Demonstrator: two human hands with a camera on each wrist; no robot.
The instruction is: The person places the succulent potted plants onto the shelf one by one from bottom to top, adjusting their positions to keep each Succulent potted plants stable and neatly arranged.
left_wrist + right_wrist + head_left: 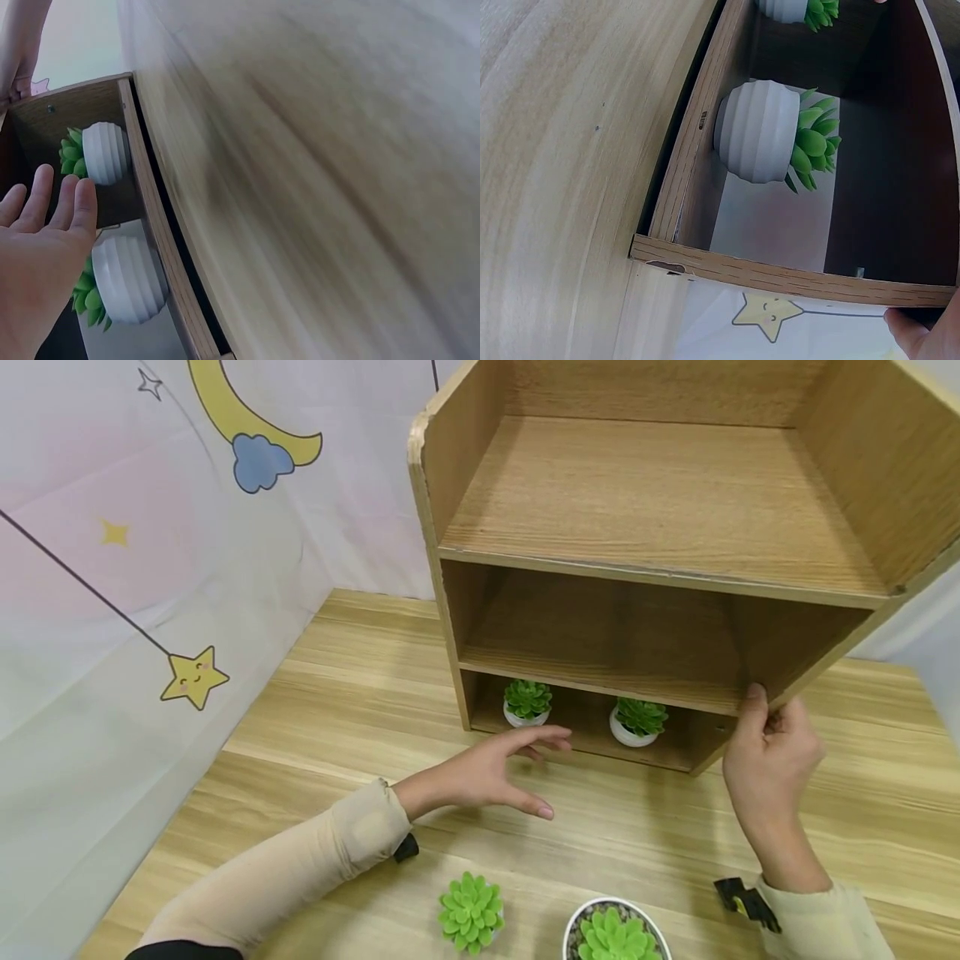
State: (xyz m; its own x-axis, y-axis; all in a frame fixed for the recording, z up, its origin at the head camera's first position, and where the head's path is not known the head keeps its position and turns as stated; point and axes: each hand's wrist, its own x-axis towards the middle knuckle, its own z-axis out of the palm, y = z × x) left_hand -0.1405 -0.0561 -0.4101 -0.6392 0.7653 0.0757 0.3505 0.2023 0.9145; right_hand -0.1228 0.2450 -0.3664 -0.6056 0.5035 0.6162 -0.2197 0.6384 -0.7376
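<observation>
A wooden shelf unit (663,493) stands on the table. On its right side panel my right hand (772,760) grips the front edge at the lower board, thumb on the front and fingers curled round the outside. My left hand (480,768) reaches before the bottom compartment, fingers stretched and thumb apart, holding nothing. Inside that compartment stand two green succulents in ribbed white pots, a left succulent (527,700) and a right succulent (639,718). The left wrist view shows the left pot (129,279) close by my fingers; the right wrist view shows the right pot (757,131) upright inside.
Toward me on the table (337,693) are a small succulent (471,912) and a larger succulent in a round white pot (617,935), partly cut off by the frame. A printed cloth (150,577) with moon and stars hangs at left and behind the unit.
</observation>
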